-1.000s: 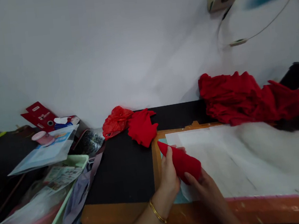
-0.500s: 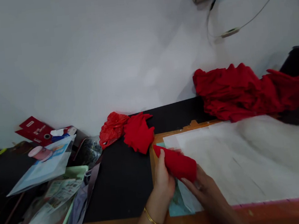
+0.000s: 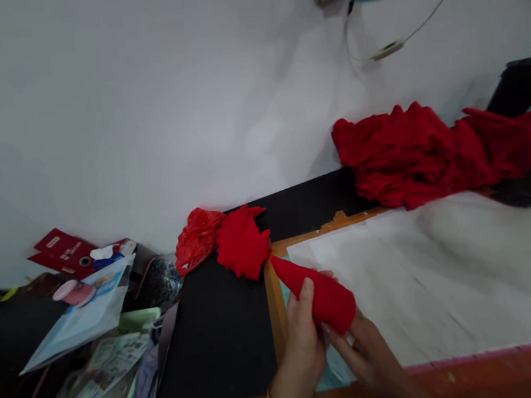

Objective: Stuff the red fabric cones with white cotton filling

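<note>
A red felt cone (image 3: 321, 291), like a small pointed hat, is between my hands over the left part of the work surface. Its tip points up and left; the wide end faces down and right. My left hand (image 3: 303, 322), with a gold bracelet at the wrist, wraps round the cone's side, thumb on top. At the wide end, my right hand (image 3: 361, 344) grips the lower edge between thumb and fingers; some of its fingertips are hidden. Just beyond the tip lies a small pile of red felt pieces (image 3: 244, 243) with jagged edges.
A large heap of red felt (image 3: 432, 148) lies against the wall at the back right. White sheeting (image 3: 389, 274) covers the table, with white fluffy stuff on the right. A crumpled red plastic bag (image 3: 198, 238), a pink spool (image 3: 75, 293) and a pale green bin (image 3: 139, 317) are leftward.
The view has shifted slightly. My left hand has slid along the cone toward its wide end, baring more of the tip. Both hands still hold it.
</note>
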{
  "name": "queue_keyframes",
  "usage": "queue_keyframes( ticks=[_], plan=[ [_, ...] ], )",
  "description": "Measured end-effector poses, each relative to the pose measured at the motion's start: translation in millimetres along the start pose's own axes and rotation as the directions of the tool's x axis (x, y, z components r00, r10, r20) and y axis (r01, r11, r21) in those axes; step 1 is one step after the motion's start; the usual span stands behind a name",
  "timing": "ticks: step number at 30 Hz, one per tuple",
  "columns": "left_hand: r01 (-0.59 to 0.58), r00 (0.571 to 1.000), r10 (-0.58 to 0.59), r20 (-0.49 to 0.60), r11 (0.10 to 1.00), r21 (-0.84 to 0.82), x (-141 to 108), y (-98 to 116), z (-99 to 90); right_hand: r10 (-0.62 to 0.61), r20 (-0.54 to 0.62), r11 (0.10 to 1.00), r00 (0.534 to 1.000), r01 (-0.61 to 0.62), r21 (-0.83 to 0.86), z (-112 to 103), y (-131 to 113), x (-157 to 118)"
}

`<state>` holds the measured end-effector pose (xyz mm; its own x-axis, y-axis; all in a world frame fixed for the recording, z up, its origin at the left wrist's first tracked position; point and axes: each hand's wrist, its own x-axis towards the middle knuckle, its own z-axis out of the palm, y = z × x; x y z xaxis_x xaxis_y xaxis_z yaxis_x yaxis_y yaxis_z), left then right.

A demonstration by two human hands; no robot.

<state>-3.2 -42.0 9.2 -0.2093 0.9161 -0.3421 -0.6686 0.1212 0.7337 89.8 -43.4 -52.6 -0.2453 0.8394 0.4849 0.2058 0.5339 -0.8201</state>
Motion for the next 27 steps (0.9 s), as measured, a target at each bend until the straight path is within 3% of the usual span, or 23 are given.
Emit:
queue_keyframes(
  ticks=[4,8,11,14,17,20,24,27],
  plan=[
    [-0.002,1.0,0.003,-0.018,0.997,0.078,-5,-4,-1.8,-0.097,0.05,0.989,0.994,0.102,-0.105,0,6,-6],
    [0.004,1.0,-0.002,-0.028,0.998,0.064,-5,-3,-2.9,-0.045,0.074,0.999,0.996,0.044,0.008,-7,2,-7],
    [0.006,0.999,-0.005,-0.039,1.0,0.027,-3,2,-1.2,-0.03,0.015,0.999,0.999,0.03,0.014,-11,-3,-5],
    [0.001,1.0,-0.001,0.003,1.0,0.019,-4,5,0.9,-0.167,0.007,0.982,0.986,0.166,-0.092,-11,-2,-1],
    [0.003,1.0,-0.005,0.018,0.998,0.067,-3,5,-1.0,-0.334,0.086,0.923,0.938,0.345,-0.17,-10,-2,2],
    [0.029,0.999,-0.027,-0.025,0.997,0.067,-1,5,-5.5,-0.372,0.141,0.902,0.917,0.393,-0.178,-15,-4,-1],
    [0.023,0.999,-0.022,-0.041,1.0,0.011,-3,6,-8.6,-0.343,0.034,0.921,0.939,0.343,-0.183,-23,-4,-13],
    [0.019,1.0,-0.019,0.02,0.999,0.031,-10,3,-7.4,-0.361,-0.005,0.896,0.932,0.346,-0.277,-24,0,-19]
  ],
)
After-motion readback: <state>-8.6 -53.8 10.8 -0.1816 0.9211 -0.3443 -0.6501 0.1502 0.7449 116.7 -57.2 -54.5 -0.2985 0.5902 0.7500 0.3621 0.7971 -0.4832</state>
